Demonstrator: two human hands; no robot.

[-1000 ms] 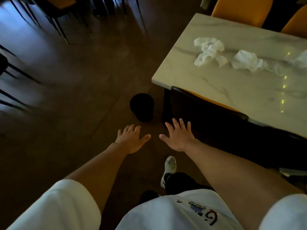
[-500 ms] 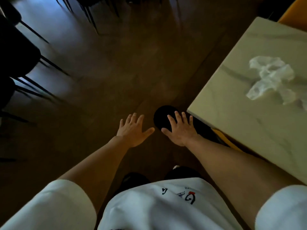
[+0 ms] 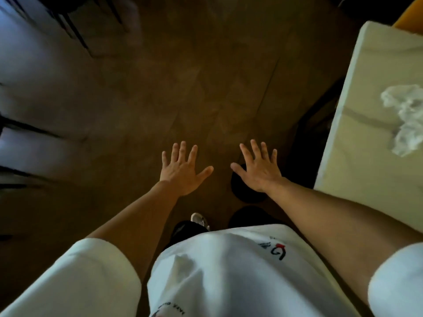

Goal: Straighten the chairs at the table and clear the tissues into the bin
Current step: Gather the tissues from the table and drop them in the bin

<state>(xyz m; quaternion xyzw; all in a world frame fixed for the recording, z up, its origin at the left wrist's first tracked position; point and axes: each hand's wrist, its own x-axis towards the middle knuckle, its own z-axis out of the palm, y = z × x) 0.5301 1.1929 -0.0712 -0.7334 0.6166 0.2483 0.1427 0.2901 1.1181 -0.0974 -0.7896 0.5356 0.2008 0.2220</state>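
Observation:
My left hand (image 3: 183, 171) and my right hand (image 3: 258, 170) are stretched out flat over the dark floor, fingers spread, holding nothing. Under my right hand stands a small black round bin (image 3: 245, 193), mostly hidden by the hand and wrist. The pale marble table (image 3: 357, 145) fills the right edge. A crumpled white tissue (image 3: 405, 120) lies on it near the right border. An orange chair (image 3: 412, 17) shows at the top right corner. The dark space beside the table's end is too dim to make out.
Black chair legs (image 3: 75, 28) of other seats stand at the top left and along the left edge (image 3: 25, 126). Brown floor (image 3: 194, 88) lies ahead of my hands. My shoe (image 3: 199, 219) shows below them.
The view has swung left, so the table slid to the right edge and only one tissue stays in view. The bin now sits under my right hand. Both hands stay open.

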